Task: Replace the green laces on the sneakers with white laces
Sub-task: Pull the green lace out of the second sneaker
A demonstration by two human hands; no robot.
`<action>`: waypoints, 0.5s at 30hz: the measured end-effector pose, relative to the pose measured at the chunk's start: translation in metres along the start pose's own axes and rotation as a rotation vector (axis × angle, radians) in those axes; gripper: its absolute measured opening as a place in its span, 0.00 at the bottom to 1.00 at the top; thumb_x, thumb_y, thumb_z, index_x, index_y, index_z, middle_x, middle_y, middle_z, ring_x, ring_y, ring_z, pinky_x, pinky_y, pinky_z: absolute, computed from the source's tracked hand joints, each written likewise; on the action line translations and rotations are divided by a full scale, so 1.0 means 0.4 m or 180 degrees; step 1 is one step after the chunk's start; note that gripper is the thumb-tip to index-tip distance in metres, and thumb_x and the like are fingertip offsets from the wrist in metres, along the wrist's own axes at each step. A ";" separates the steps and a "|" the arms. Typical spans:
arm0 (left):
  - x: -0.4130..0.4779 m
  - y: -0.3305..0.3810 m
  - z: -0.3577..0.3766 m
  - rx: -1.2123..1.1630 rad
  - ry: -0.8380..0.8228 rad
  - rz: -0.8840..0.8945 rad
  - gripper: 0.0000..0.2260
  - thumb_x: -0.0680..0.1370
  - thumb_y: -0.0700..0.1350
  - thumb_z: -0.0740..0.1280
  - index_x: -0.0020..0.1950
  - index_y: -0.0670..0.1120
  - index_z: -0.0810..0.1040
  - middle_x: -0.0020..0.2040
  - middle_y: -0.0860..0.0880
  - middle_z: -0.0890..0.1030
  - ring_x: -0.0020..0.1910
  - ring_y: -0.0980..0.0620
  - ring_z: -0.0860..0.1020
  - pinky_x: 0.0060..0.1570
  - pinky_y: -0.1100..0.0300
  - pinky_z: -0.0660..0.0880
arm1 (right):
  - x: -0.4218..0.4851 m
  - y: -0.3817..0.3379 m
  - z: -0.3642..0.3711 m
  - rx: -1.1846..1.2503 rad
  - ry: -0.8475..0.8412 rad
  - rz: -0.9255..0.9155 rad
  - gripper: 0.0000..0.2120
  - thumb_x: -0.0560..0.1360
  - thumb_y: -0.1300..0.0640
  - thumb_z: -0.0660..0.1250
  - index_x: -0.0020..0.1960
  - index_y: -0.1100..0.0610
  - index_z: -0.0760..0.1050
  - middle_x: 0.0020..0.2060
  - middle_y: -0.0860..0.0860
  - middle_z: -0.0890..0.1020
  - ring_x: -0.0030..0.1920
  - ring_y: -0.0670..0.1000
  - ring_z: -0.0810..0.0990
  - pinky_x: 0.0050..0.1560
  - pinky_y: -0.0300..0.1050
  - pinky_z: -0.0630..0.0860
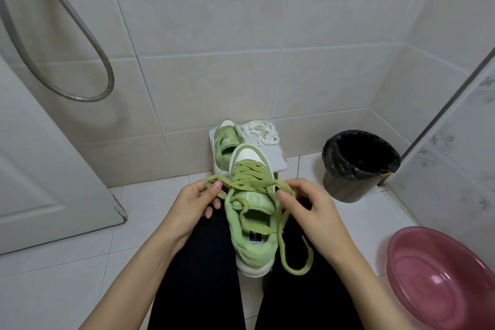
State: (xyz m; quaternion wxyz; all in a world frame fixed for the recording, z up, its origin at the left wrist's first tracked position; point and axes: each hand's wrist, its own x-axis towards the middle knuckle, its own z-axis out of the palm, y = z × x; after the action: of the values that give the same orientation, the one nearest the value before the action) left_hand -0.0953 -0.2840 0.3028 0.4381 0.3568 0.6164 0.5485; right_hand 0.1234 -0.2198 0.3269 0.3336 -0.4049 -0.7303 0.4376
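While seated with the sneaker (251, 225) between the knees (203, 262), pinched its green lace (253, 183) in fingers (214, 188) of left hand (194, 202) and right hand (308, 207).

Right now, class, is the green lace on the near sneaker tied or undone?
Undone: the ends of the green lace trail loose over the near sneaker.

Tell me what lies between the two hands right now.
Head view: the near sneaker sits between the left hand and the right hand, resting on the lap; each hand pinches a strand of its green lace.
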 end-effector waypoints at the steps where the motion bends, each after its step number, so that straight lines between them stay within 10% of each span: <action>1: 0.000 0.001 0.001 0.0028 0.0007 -0.0020 0.12 0.79 0.47 0.63 0.40 0.42 0.78 0.26 0.52 0.74 0.24 0.57 0.67 0.26 0.69 0.66 | -0.002 0.005 -0.009 -0.0433 0.0101 -0.0114 0.12 0.72 0.37 0.63 0.48 0.41 0.79 0.46 0.42 0.79 0.53 0.41 0.72 0.54 0.35 0.66; 6: 0.001 -0.004 0.017 -0.0013 0.0111 -0.0003 0.13 0.79 0.47 0.64 0.38 0.41 0.77 0.23 0.53 0.69 0.22 0.58 0.65 0.24 0.68 0.64 | 0.052 -0.032 0.053 -0.1067 -0.0139 -0.0622 0.22 0.73 0.40 0.67 0.65 0.45 0.74 0.66 0.43 0.68 0.68 0.45 0.61 0.69 0.43 0.60; 15: 0.038 0.028 -0.053 0.0638 0.0134 0.0135 0.14 0.77 0.47 0.67 0.37 0.39 0.76 0.23 0.52 0.73 0.22 0.57 0.68 0.27 0.67 0.66 | 0.084 0.000 0.136 -0.2191 -0.0661 -0.0681 0.32 0.69 0.31 0.63 0.69 0.42 0.67 0.66 0.41 0.69 0.69 0.46 0.62 0.64 0.47 0.66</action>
State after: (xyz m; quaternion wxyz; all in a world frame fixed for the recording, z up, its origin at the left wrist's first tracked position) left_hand -0.1212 -0.2761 0.3118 0.3754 0.4002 0.6695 0.5007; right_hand 0.0624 -0.2100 0.3097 0.1459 -0.3682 -0.9028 0.1679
